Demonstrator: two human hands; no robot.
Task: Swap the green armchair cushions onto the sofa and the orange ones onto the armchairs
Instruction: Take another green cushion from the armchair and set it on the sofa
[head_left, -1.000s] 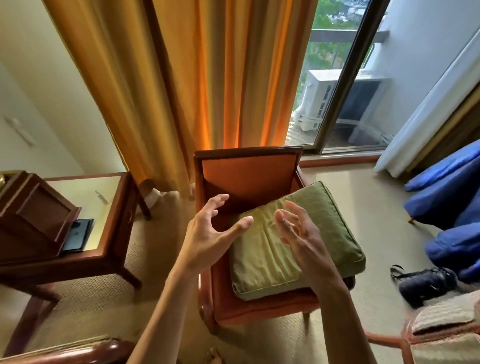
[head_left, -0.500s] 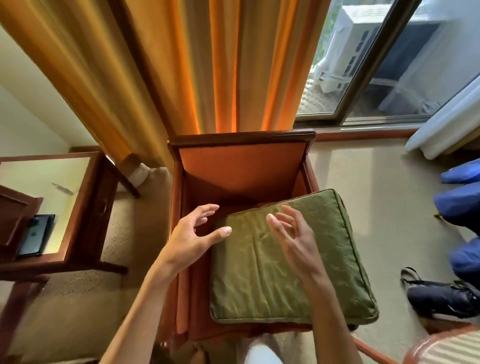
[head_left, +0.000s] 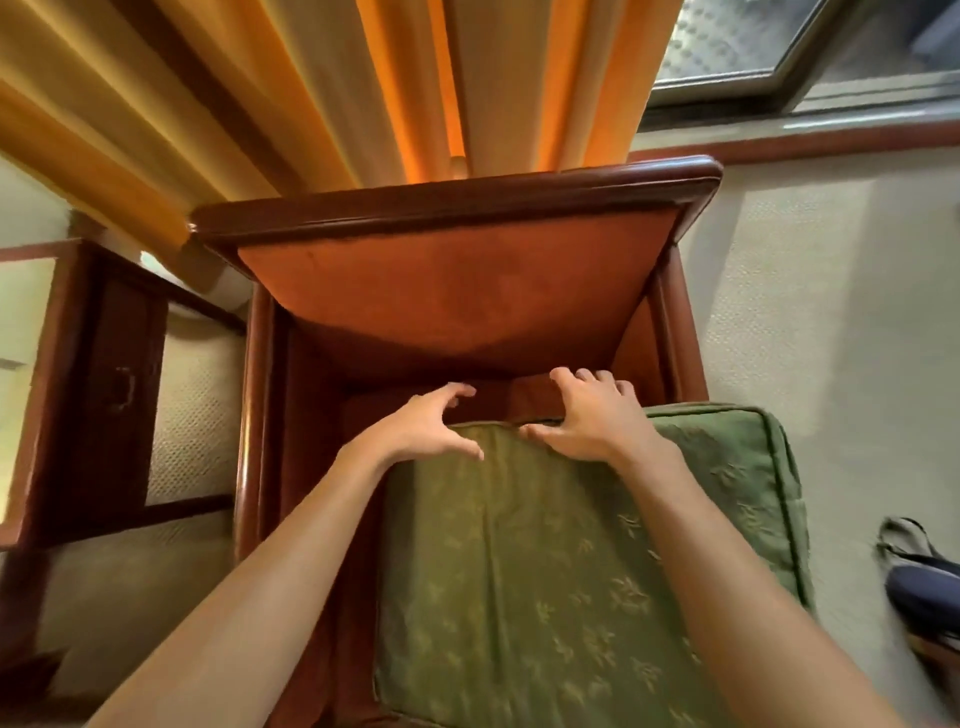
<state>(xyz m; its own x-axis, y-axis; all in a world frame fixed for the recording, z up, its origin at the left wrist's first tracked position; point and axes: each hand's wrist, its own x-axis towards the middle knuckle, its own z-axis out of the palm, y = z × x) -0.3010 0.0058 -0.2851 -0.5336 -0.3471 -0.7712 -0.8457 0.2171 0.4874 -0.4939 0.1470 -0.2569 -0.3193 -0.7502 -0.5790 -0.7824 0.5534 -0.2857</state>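
Observation:
A green patterned cushion (head_left: 545, 571) lies skewed on the orange-upholstered armchair (head_left: 457, 291), overhanging its right side. My right hand (head_left: 592, 415) grips the cushion's far edge, fingers hooked over it and thumb along the seam. My left hand (head_left: 421, 426) is at the far left corner. Its thumb rests on the cushion top, and its curved fingers hover past the edge above the seat, not closed on anything. No orange cushion is in view.
Orange curtains (head_left: 322, 93) hang right behind the armchair's wooden back rail. A dark wooden side table (head_left: 104, 395) stands to the left. Pale carpet (head_left: 831, 322) spreads to the right, with a dark shoe (head_left: 919, 582) at the right edge.
I have leaned in over the chair. Both hands moved forward from above the cushion's middle to its far edge, and the right hand took hold there.

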